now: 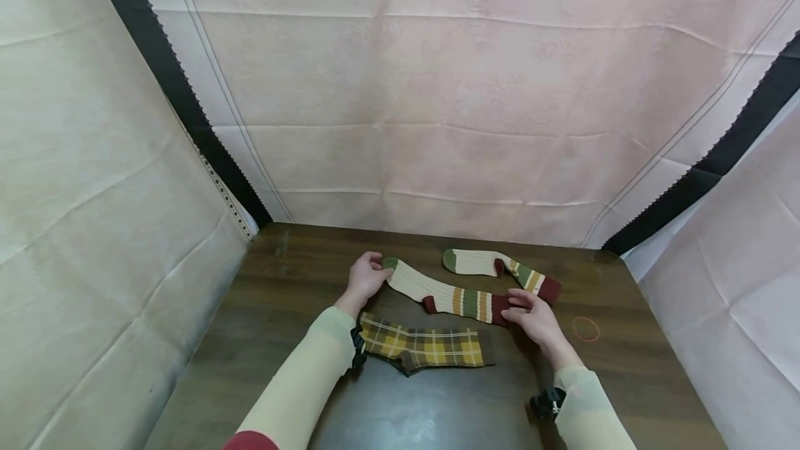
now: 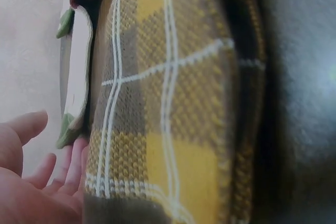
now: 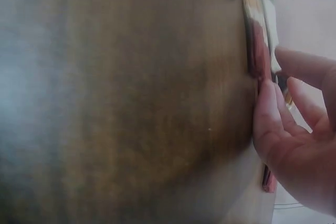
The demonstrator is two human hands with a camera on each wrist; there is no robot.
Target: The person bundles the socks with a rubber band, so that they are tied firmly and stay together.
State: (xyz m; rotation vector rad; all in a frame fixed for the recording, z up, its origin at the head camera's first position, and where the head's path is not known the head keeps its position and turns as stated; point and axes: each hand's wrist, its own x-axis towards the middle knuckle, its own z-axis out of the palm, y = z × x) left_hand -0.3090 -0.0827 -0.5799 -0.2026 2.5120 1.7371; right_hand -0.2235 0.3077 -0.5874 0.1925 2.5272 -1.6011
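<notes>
A cream sock with a green toe, maroon heel and striped maroon cuff lies flat on the table. My left hand is at its green toe, fingertips touching it, thumb held apart in the left wrist view. At the other end, my right hand touches the maroon cuff with fairly straight fingers. Just beyond lies a matching sock, bent at the heel, its cuff slanting to the right. Nearer me is a yellow-and-brown plaid sock, which fills much of the left wrist view with its knit.
The dark wooden table ends at a pale cloth wall behind, with more cloth on both sides. An orange ring like a rubber band lies to the right of my right hand. Dark wrist cameras sit on both wrists.
</notes>
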